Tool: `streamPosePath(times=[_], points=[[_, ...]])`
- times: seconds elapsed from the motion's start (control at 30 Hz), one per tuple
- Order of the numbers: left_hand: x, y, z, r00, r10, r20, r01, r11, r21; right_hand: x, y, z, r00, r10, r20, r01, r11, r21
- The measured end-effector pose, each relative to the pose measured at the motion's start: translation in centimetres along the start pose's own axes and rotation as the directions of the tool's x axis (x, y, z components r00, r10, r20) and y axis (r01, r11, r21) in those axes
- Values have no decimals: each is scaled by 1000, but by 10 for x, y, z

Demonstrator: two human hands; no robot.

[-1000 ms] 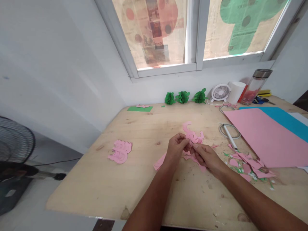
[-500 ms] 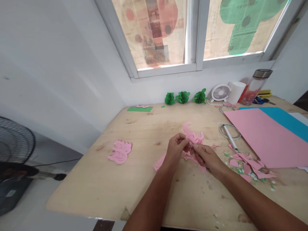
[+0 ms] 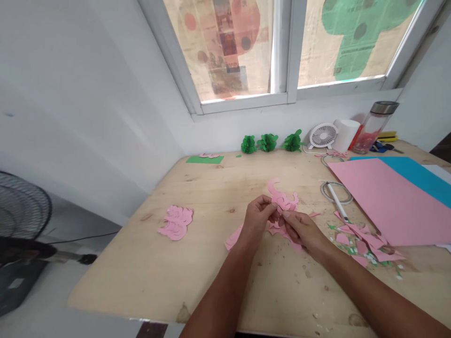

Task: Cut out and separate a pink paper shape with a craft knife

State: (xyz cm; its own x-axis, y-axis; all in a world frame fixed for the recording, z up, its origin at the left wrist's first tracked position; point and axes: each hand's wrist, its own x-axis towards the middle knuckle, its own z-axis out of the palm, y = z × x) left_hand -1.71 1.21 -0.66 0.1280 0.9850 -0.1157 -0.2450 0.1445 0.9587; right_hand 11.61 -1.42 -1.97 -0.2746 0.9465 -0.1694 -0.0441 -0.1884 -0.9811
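Over the middle of the wooden table (image 3: 148, 263), my left hand (image 3: 256, 220) and my right hand (image 3: 301, 230) meet, both pinched on a small pink paper cutout (image 3: 282, 203). The curled pink shape sticks up just beyond my fingertips. More pink paper pieces (image 3: 233, 237) lie flat under and beside my hands. A stack of finished pink cutouts (image 3: 176, 221) rests on the table to the left, apart from both hands.
A large pink sheet (image 3: 391, 202) over a blue sheet (image 3: 419, 173) lies at right, with paper scraps (image 3: 366, 244) and a white pen (image 3: 337, 202) on a wire ring. Three green paper balls (image 3: 267, 142), a small fan (image 3: 322, 136), a white cup (image 3: 347, 134) and a bottle (image 3: 373, 126) line the wall.
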Motion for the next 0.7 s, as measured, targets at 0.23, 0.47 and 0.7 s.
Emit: streamPosePath(times=[0.23, 0.47, 0.7], points=[[-1, 1, 1, 1000, 11, -2, -11, 1000, -3, -1, -1, 1, 1000, -2, -9, 2, 1000, 8], [-1, 1, 0, 1000, 8, 1, -8, 1000, -5, 0, -2, 2, 1000, 9, -22, -9, 1000, -1], [-2, 2, 1, 1000, 7, -1, -7, 1000, -12, 0, 0, 1, 1000, 0, -24, -1, 1000, -2]])
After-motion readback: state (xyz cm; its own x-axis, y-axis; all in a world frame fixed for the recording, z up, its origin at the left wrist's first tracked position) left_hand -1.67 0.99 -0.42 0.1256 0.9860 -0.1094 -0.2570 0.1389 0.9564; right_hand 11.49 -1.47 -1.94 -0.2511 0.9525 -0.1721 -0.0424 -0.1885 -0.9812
